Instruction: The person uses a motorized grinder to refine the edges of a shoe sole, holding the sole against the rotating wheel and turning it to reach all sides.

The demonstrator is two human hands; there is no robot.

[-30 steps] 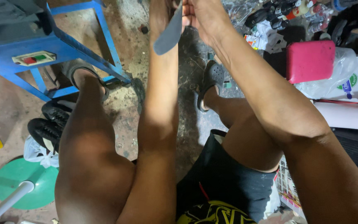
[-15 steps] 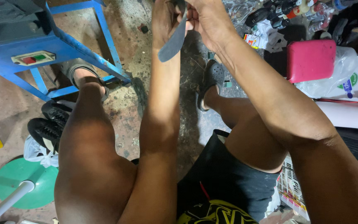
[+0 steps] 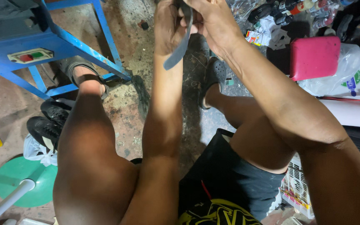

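Observation:
At the top of the head view both my hands meet, arms stretched out over my knees. My left hand (image 3: 166,25) and my right hand (image 3: 213,21) together grip a thin, flat grey strip (image 3: 179,46). Its free end hangs down and to the left below my left hand. The strip's upper end is cut off by the top edge of the picture. I sit with both knees apart, a dark sandal on my left foot and a dark clog (image 3: 212,79) on my right foot.
A blue metal frame (image 3: 84,46) with a red-and-green switch stands at the left. Black shoes (image 3: 48,123) and a green disc base (image 3: 21,181) with a white pole lie lower left. A pink box (image 3: 314,57), plastic bags and bottles crowd the right.
Both hands have come down slightly from the top edge of the picture. The strip now hangs a little steeper and closer to my left wrist.

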